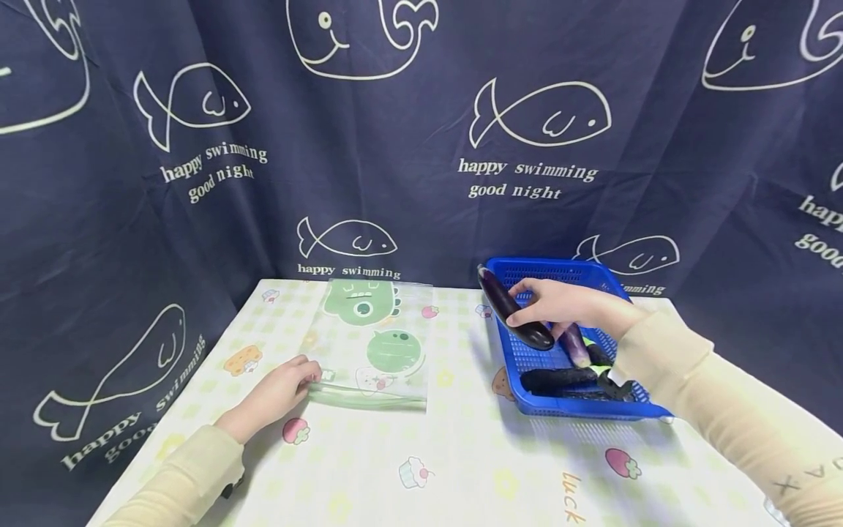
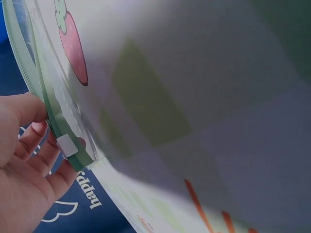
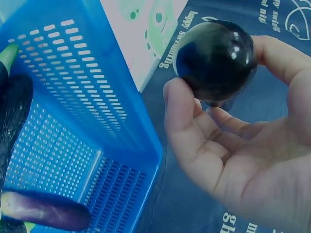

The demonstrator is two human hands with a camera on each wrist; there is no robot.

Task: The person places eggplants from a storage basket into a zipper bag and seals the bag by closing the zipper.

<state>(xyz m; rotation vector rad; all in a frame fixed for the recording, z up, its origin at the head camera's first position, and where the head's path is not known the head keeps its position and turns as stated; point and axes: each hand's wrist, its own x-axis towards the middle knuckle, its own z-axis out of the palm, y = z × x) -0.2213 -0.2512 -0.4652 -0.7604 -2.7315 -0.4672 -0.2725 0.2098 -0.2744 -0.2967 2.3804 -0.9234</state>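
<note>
Right hand [image 1: 560, 301] grips eggplant [image 1: 501, 299] near basket [image 1: 579, 408]; left hand [image 1: 286, 384] pinches bag [image 1: 378, 344]

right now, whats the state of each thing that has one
bag: laid out mostly flat, mouth seemingly parted
slider: near the bag's end
left grip: pinching the bag's edge
right grip: holding the glossy dark eggplant
glossy dark eggplant: held up, tilted
basket: upright, partly filled
purple eggplant: lying in the basket
curtain: hanging

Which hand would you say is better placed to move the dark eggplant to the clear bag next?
The right hand, I think: it grips the dark eggplant near the blue basket, while the left hand holds the clear bag at its green strip.
</note>
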